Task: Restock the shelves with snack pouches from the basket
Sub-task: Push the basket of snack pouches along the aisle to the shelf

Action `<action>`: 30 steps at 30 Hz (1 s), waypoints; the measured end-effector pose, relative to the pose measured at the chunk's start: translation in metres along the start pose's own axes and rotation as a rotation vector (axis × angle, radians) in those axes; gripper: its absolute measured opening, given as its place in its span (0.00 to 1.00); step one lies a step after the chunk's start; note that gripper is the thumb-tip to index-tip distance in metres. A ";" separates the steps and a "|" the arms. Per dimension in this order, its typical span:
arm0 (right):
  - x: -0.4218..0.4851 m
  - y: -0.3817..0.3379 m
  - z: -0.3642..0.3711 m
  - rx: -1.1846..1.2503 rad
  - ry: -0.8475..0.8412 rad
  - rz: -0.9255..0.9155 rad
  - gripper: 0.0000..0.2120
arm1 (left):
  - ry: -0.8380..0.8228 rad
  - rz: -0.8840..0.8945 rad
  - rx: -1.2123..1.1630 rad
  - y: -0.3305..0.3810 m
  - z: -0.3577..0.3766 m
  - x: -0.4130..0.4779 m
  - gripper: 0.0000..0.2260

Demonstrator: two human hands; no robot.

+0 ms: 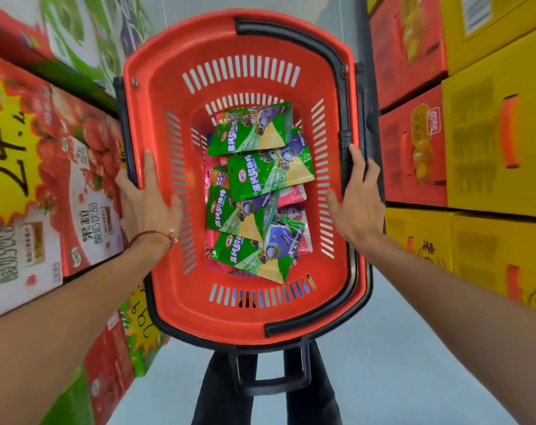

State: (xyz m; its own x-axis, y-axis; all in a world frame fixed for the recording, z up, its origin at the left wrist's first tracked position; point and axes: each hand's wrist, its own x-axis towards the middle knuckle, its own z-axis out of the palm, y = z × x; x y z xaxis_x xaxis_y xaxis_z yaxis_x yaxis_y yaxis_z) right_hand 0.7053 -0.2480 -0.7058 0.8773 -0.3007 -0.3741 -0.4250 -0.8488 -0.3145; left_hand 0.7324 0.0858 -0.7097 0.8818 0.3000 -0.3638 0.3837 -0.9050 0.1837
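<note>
Left hand (150, 197), right hand (357, 194) each grip the red basket (168, 87) rim; if I tilt, snack pouches (260, 176) between them could spill.

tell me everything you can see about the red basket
Red plastic basket, seen from above, upright, with slotted walls. Two black handles lie folded down along its rim; a black pull handle sticks out at the near end. A loose pile of green and pink snack pouches lies on its floor. The left hand grips its left rim, the right hand its right rim.
</note>
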 end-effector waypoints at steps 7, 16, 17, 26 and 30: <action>0.003 -0.001 0.003 -0.043 0.032 0.039 0.40 | -0.008 0.037 0.056 -0.001 -0.009 0.004 0.40; -0.008 0.006 -0.026 -0.008 0.010 0.075 0.42 | -0.082 0.068 0.021 0.008 -0.036 0.001 0.41; -0.013 0.007 -0.034 -0.014 0.013 0.084 0.42 | -0.082 0.071 0.012 0.010 -0.042 -0.001 0.42; -0.102 0.018 -0.126 -0.055 0.055 0.143 0.44 | -0.091 0.190 -0.006 0.042 -0.120 -0.068 0.42; -0.159 0.026 -0.169 -0.037 0.088 0.192 0.42 | -0.081 0.245 -0.034 0.050 -0.155 -0.121 0.41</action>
State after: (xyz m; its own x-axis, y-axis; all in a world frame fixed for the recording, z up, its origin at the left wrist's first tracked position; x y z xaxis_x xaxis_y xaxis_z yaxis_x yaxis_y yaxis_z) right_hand 0.5920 -0.2956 -0.5071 0.7980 -0.4934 -0.3460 -0.5789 -0.7873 -0.2125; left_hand 0.6875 0.0512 -0.5156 0.9253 0.0472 -0.3763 0.1720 -0.9366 0.3053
